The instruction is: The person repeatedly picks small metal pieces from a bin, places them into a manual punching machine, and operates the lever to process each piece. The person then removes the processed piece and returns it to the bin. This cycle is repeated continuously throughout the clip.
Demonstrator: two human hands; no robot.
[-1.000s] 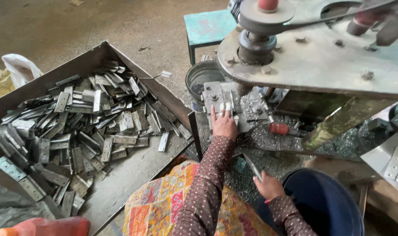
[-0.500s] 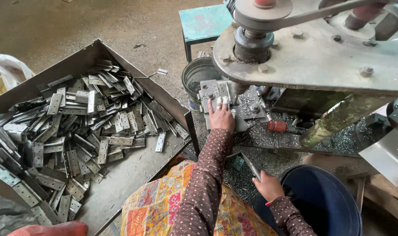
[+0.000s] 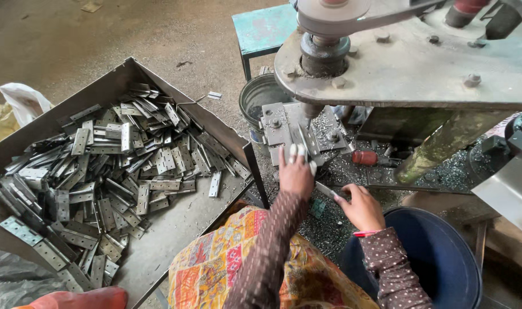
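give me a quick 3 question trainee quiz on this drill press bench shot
1. True or false: the left hand rests on the metal piece under the drill spindle.
2. What does the right hand hold? A) a flat metal strip B) a hammer C) a paint brush
3. Fill in: the loose metal hinge plates lie piled in a large ______ to the person's left.

Key
1. True: its fingertips lie on the plate clamped to the fixture below the spindle.
2. A: the strip sticks out from the fingers toward the left hand.
3. Tray: an open, shallow metal tray, set on the floor beside the machine.
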